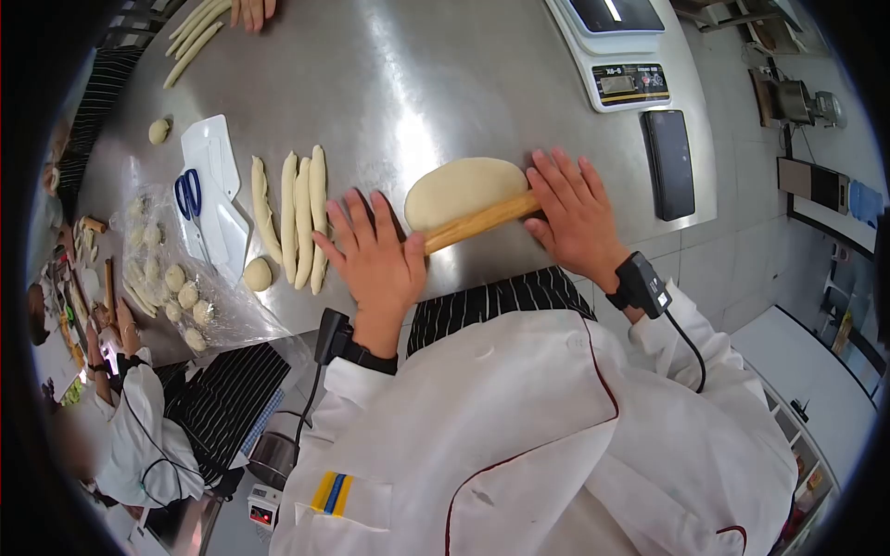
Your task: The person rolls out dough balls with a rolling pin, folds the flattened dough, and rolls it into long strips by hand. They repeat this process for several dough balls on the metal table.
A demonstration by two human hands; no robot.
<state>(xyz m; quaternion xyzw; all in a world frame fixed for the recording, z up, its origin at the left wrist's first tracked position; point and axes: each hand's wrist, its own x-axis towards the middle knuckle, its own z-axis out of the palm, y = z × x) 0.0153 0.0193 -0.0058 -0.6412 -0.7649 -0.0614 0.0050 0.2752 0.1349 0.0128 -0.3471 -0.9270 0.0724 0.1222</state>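
Observation:
A wooden rolling pin (482,222) lies slantwise over the near edge of a flattened oval sheet of dough (464,190) on the steel table. My left hand (378,264) rests palm down at the pin's left end, its fingers spread and stretched out. At the other end, my right hand (577,213) also presses flat, fingers extended past the pin. Neither hand wraps round it. Just left of my left hand lie several long dough strips (302,222), with a small dough ball (258,274) close by.
Blue-handled scissors (188,196) lie on white scrapers (222,213). A plastic bag (209,315) covers several dough balls. To the right are a black phone (668,165) and a digital scale (626,69). Another person's hand (253,13) is at the top; a co-worker (148,426) stands at left.

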